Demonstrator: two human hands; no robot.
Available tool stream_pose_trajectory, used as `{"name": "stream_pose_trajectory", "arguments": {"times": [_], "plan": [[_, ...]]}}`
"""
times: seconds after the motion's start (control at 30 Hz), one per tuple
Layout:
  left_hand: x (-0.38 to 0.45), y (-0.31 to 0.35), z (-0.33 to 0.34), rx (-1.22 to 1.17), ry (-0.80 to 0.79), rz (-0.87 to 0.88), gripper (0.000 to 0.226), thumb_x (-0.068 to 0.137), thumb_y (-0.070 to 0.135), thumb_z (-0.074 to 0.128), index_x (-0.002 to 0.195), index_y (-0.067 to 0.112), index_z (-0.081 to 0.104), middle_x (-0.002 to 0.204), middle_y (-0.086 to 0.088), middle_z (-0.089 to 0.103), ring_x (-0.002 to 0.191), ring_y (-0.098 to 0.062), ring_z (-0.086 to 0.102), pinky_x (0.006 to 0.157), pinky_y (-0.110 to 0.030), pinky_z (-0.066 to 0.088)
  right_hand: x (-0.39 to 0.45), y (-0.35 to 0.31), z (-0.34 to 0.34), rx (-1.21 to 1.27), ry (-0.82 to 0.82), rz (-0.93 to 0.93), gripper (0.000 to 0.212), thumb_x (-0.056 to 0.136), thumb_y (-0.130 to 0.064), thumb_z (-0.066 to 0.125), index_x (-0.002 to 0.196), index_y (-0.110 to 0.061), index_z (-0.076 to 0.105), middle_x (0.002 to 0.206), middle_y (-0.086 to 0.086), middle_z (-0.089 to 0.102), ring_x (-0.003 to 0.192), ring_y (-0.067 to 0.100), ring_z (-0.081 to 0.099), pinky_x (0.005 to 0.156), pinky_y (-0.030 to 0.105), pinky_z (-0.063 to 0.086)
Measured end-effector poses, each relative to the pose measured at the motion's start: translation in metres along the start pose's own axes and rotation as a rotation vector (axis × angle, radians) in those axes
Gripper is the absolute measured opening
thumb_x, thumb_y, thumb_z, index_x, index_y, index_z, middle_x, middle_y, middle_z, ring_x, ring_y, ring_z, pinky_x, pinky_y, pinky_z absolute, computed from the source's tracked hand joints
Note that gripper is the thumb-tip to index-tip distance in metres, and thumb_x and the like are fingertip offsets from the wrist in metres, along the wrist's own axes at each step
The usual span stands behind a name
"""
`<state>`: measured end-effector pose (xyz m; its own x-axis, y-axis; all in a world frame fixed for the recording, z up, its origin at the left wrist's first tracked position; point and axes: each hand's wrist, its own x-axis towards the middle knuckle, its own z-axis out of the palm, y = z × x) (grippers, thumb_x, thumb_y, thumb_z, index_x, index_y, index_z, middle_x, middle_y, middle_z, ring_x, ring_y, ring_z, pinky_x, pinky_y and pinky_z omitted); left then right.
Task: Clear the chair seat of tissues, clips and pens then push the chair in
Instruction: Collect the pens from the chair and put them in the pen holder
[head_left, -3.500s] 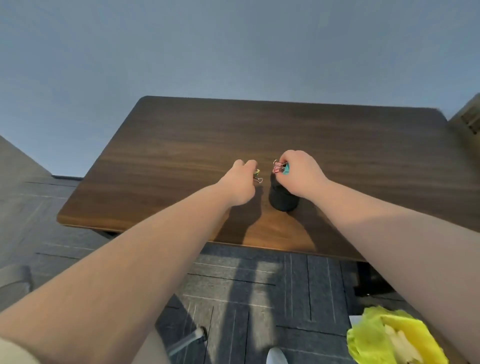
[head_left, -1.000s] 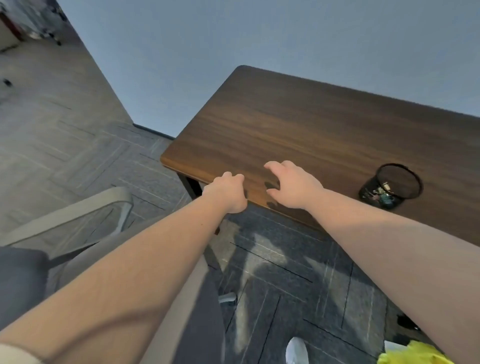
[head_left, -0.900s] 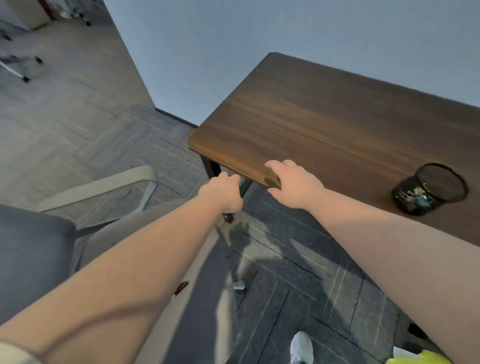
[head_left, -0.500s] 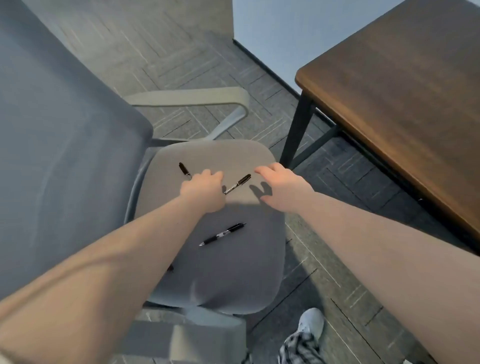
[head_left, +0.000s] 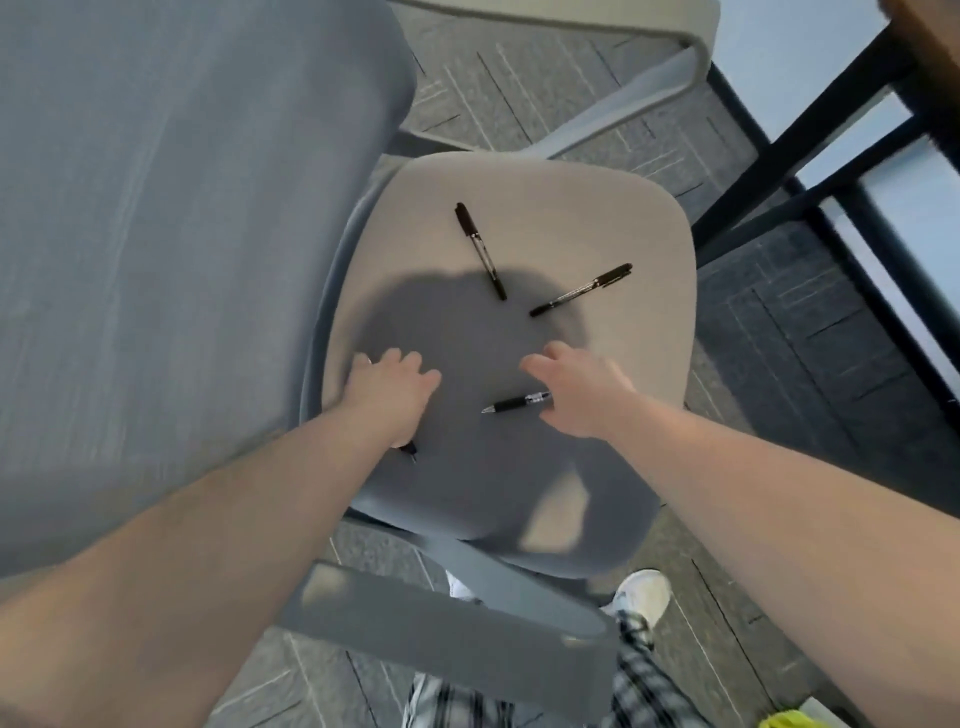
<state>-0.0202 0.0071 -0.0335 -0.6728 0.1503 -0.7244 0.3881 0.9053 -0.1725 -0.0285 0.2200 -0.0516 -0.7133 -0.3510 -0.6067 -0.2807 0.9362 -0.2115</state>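
Black pens (head_left: 480, 250), beige seat (head_left: 545, 208)

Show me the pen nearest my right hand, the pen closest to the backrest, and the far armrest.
Pen nearest the right hand (head_left: 514, 403), head view, on its dark grip.
Pen closest to the backrest (head_left: 480, 250), head view, mid-barrel.
Far armrest (head_left: 613, 28), head view, on its flat top pad.

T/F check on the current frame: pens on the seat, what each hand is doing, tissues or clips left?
1. Three pens lie in plain view on the chair seat. True: one upper pen, one to its right, one near the right hand.
2. The right hand has lifted a pen off the seat. False: the nearest pen lies on the seat beside its open fingers.
3. Tissues remain on the seat. False: none visible.
4. The left hand is over the seat's left edge. True; a dark tip shows beneath it.
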Motion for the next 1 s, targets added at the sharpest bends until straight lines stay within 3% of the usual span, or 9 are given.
{"name": "stream_pose_trajectory", "arguments": {"times": [0.2,0.4,0.5,0.6,0.7,0.8,0.93,1.0], "plan": [[0.014,-0.006,0.024,0.033,0.083,0.046,0.057,0.081,0.006,0.059,0.131,0.020,0.036,0.130,-0.008,0.042,0.124,-0.028,0.041,0.098,-0.047,0.038,0.013,-0.008,0.018,0.009,-0.038,0.059,0.052,0.082,-0.011,0.057,0.130,-0.023,0.043,0.120,0.007,0.048,0.116,0.030,0.049,0.091,0.041,0.039],[0.036,-0.004,0.028,0.048,0.158,0.092,0.039,0.085,0.013,0.057,0.122,0.021,0.049,0.122,-0.005,0.051,0.119,-0.027,0.046,0.095,-0.044,0.038,0.022,-0.006,0.026,-0.051,0.053,0.068,0.033,0.084,-0.007,0.050,0.115,-0.019,0.053,0.113,0.007,0.054,0.111,0.030,0.052,0.078,0.034,0.032],[0.043,0.000,0.022,0.034,0.186,0.096,0.035,0.085,0.014,0.056,0.119,0.019,0.048,0.119,-0.005,0.053,0.114,-0.028,0.050,0.093,-0.041,0.039,0.023,-0.004,0.019,-0.049,0.049,0.031,0.025,0.087,-0.009,0.047,0.110,-0.015,0.055,0.112,0.008,0.054,0.109,0.031,0.051,0.078,0.033,0.036],[0.049,0.002,0.008,-0.019,0.243,0.100,0.033,0.087,0.016,0.054,0.118,0.018,0.046,0.115,-0.007,0.051,0.108,-0.029,0.054,0.091,-0.042,0.040,0.023,0.000,0.006,0.005,0.084,0.010,0.022,0.087,-0.013,0.049,0.109,-0.009,0.052,0.112,0.011,0.053,0.109,0.032,0.050,0.074,0.034,0.040],[0.057,0.001,-0.012,-0.089,0.320,0.120,0.027,0.090,0.018,0.049,0.116,0.014,0.046,0.115,-0.011,0.045,0.102,-0.032,0.054,0.073,-0.039,0.038,0.026,0.009,-0.010,0.034,0.169,0.014,0.023,0.085,-0.012,0.050,0.107,-0.007,0.051,0.111,0.013,0.054,0.108,0.034,0.052,0.073,0.037,0.044],[0.071,-0.001,-0.030,-0.111,0.389,0.106,0.026,0.089,0.012,0.049,0.115,0.011,0.043,0.117,-0.013,0.040,0.097,-0.032,0.050,0.063,-0.038,0.035,0.033,0.022,-0.026,0.075,0.243,0.065,0.023,0.083,-0.010,0.050,0.106,-0.007,0.049,0.111,0.014,0.054,0.103,0.036,0.054,0.067,0.036,0.037],[0.090,-0.002,-0.048,-0.201,0.405,0.068,0.030,0.086,0.000,0.047,0.113,0.008,0.040,0.124,-0.016,0.034,0.100,-0.033,0.044,0.064,-0.040,0.037,0.042,0.035,-0.040,0.074,0.286,0.136,0.014,0.084,-0.007,0.048,0.095,-0.011,0.039,0.104,0.015,0.053,0.098,0.037,0.051,0.067,0.036,0.030],[0.098,-0.001,-0.053,-0.202,0.404,0.072,0.036,0.084,-0.003,0.045,0.118,0.008,0.039,0.134,-0.017,0.030,0.105,-0.035,0.043,0.068,-0.043,0.040,0.045,0.038,-0.041,0.064,0.306,0.165,0.018,0.084,-0.001,0.043,0.090,-0.014,0.031,0.096,0.014,0.049,0.086,0.037,0.046,0.066,0.035,0.026]]}}
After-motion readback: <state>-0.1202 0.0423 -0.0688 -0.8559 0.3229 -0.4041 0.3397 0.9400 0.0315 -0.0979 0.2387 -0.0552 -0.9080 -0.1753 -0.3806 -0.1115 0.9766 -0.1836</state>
